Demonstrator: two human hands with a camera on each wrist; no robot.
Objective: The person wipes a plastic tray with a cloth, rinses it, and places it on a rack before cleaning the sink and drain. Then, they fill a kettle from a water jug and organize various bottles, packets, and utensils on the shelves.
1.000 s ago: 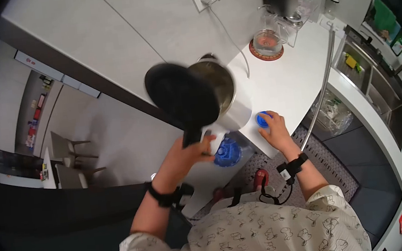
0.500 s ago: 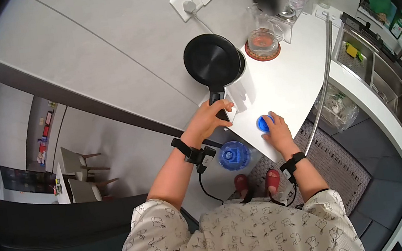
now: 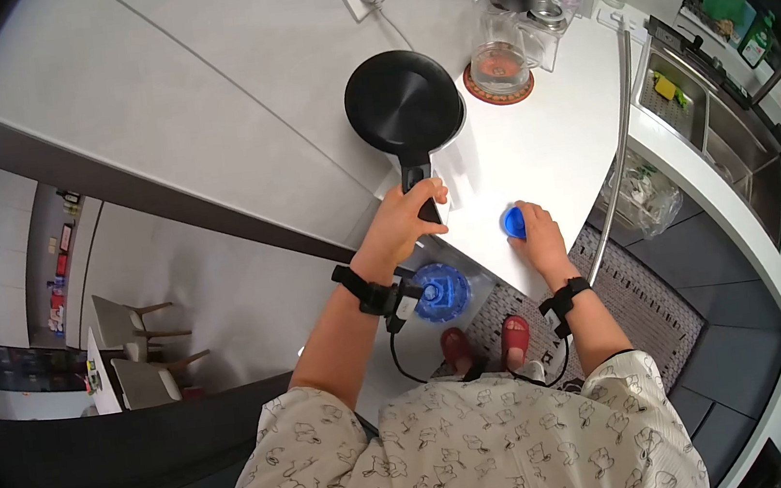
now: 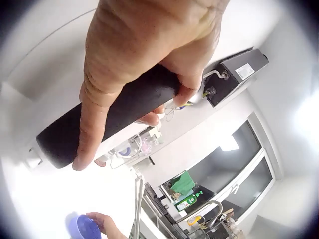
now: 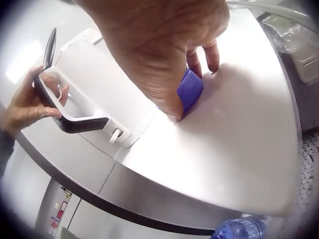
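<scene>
My left hand [image 3: 400,226] grips the black handle [image 4: 124,107] of a white electric kettle [image 3: 461,167]. The kettle's round black lid [image 3: 402,101] stands raised above the handle, covering most of the kettle's mouth in the head view. From the right wrist view, the kettle's white body [image 5: 94,79] is upright, its base at the white counter [image 5: 239,134]. To the right, my right hand [image 3: 541,243] pinches a blue plastic cap [image 5: 190,92] between thumb and fingers at the counter surface. The blue cap's open side [image 4: 87,228] shows in the left wrist view.
A large blue water bottle [image 3: 442,291] stands on the floor below the counter's edge. Behind the kettle, a glass pitcher [image 3: 501,67] sits on a round mat. A grey hose [image 3: 622,147] crosses the counter's right edge, near the sink [image 3: 674,92].
My left hand has moved the kettle forward, away from my body, down to the counter. The kettle's inside showed earlier; the lid now hides it. My right hand keeps the cap, now tilted.
</scene>
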